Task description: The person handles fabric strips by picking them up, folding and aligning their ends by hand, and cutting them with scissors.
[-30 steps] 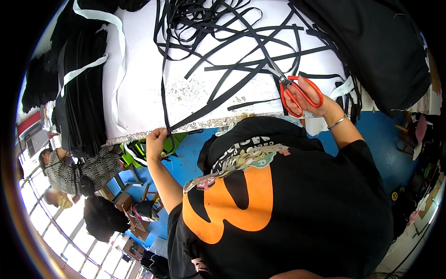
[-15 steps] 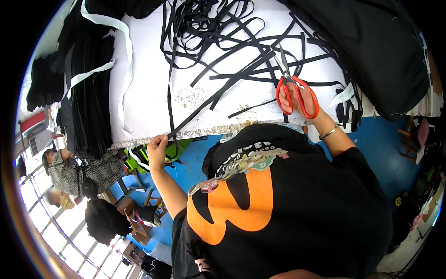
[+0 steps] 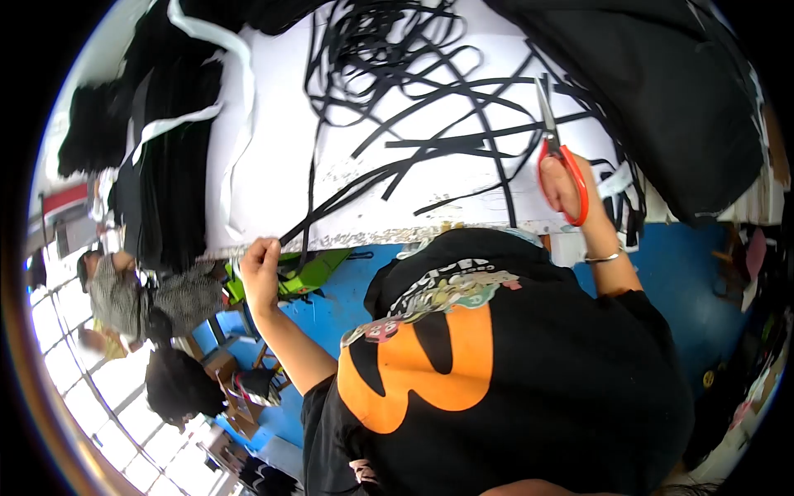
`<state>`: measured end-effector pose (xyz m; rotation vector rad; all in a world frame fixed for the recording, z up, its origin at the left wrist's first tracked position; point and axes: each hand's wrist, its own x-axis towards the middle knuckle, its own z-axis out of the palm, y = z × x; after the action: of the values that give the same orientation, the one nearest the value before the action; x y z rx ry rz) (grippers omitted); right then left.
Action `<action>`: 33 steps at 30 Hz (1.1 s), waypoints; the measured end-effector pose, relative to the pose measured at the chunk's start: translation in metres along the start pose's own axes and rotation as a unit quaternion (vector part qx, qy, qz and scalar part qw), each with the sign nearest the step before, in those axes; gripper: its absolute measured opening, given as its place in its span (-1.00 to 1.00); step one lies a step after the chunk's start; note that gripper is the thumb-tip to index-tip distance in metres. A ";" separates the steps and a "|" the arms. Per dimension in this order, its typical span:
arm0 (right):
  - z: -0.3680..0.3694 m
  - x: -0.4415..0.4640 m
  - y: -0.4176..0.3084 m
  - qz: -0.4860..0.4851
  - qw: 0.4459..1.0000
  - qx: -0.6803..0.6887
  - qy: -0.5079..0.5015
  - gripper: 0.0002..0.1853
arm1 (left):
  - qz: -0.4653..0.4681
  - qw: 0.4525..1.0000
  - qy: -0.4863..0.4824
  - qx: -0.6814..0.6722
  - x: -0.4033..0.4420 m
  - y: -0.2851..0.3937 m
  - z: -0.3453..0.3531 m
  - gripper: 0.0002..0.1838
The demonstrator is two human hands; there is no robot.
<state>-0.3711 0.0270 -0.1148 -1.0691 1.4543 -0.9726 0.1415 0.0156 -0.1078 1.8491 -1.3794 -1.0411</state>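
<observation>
While my head view looks down on the white table (image 3: 265, 149), my left hand (image 3: 260, 269) has its thumb and fingers pinched together on a black strip (image 3: 347, 193) at the near edge. It slants away from me to the right across the tabletop. My right hand (image 3: 566, 183) is wrapped around the red-handled scissors (image 3: 552, 139), blades pointing away from me. Farther back I see a tangle of black strips (image 3: 364, 50).
</observation>
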 end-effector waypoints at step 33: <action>0.136 0.023 -0.242 -0.565 0.807 -0.084 -0.147 -0.93 | 0.539 0.773 0.030 0.333 -0.050 0.316 0.000 -0.88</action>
<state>-0.2085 -0.0654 0.0922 -2.2039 0.5339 -1.3792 -0.0201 -0.0245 0.1655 1.0210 -2.4769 0.1458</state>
